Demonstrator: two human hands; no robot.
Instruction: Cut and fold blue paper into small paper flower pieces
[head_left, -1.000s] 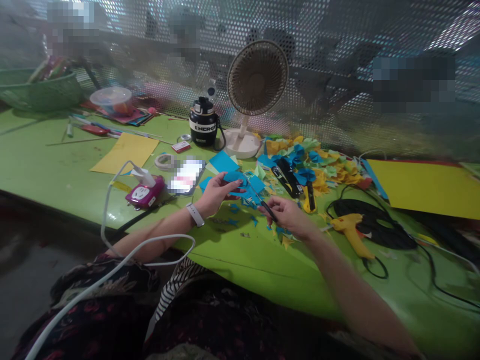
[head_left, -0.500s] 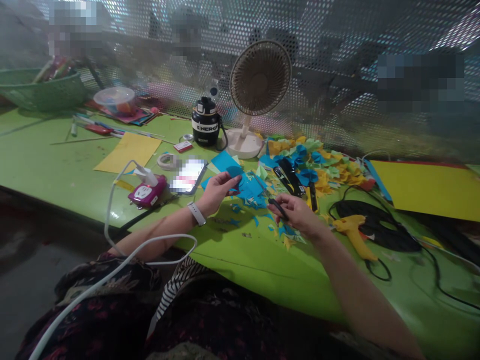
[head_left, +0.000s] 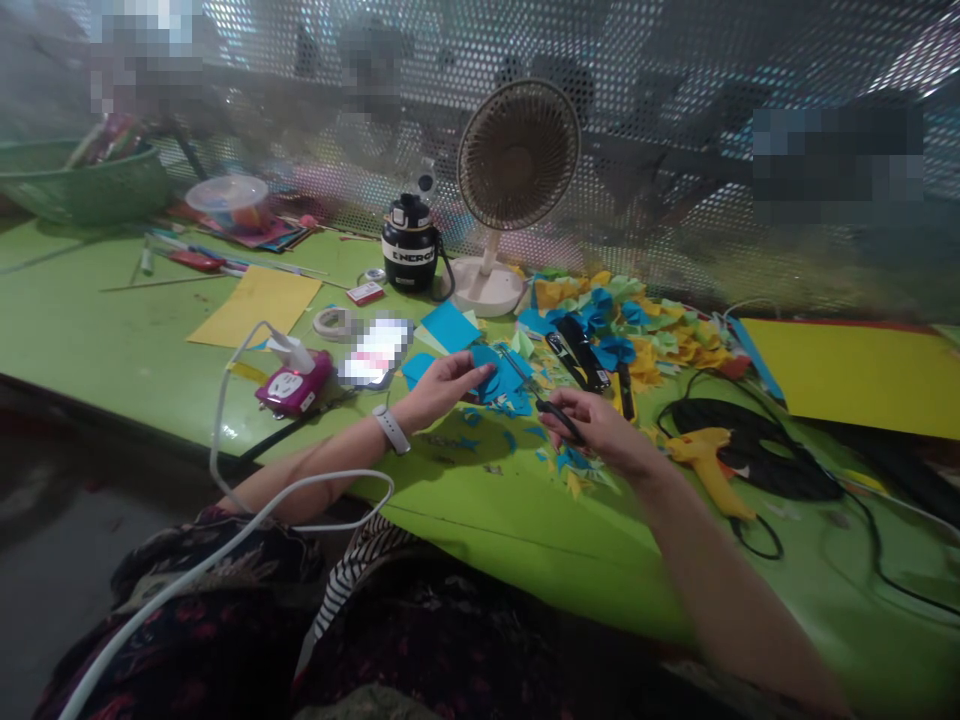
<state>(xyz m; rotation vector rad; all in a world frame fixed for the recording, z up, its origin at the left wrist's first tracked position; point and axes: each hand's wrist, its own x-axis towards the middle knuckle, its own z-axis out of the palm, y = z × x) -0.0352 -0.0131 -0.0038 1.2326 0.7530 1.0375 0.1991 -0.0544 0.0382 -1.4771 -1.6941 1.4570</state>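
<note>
Two hands on the bench (head_left: 480,510), near the front edge, mid-span. Left hand (head_left: 447,390): fingers extended, tips on a round blue paper cutout (head_left: 484,362); pinching or only touching, cannot tell. White watch (head_left: 391,430) on that wrist. Right hand (head_left: 600,425): closed on one pair of scissors (head_left: 556,407), black handles, blades angled up-left, tips just beside the cutout.

Counts on the bench: 1 blue paper square (head_left: 450,325), back of the left hand. 2 yellow sheets: one left of center (head_left: 255,305), one large at the right end (head_left: 847,375). 1 heap of blue, green and yellow paper scraps (head_left: 630,330), far edge, right of center. Loose blue scraps (head_left: 574,460) also lie near the right hand. 1 fan (head_left: 517,155). 1 black flask (head_left: 410,245). 1 yellow glue gun (head_left: 709,470), beside 1 black cable coil (head_left: 750,470). 1 magenta power socket (head_left: 292,385) with 1 white cable (head_left: 300,482). 1 phone (head_left: 375,352), screen blurred. 2 tape rolls (head_left: 334,323). 1 green basket (head_left: 82,190), far left corner. 1 clear tub (head_left: 227,197).

Bench is green. Perforated metal screen (head_left: 675,60) behind it. Dark floor (head_left: 52,520) at lower left.
</note>
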